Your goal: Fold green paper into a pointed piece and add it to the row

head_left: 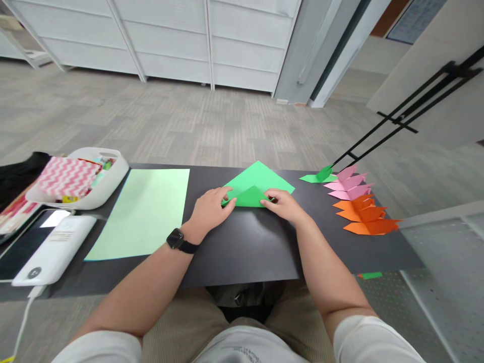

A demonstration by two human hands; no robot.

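A bright green sheet of paper (258, 175) lies on the dark table in front of me, one corner pointing away. Its near corner is folded up, forming a small triangle over a straight near edge. My left hand (210, 207) pinches the left end of that folded edge between thumb and fingers. At the right end, my right hand (284, 204) has its thumb on the near edge and its fingers curled at the paper. The fingertips of both hands are partly hidden.
Light green paper (151, 212) lies left of my hands. Farther left are a white basket (117, 176), a white power bank (56, 247) and a dark-screened tablet (22, 247). Folded green (319, 175), pink (350, 184) and orange (365, 216) paper shapes line the right side.
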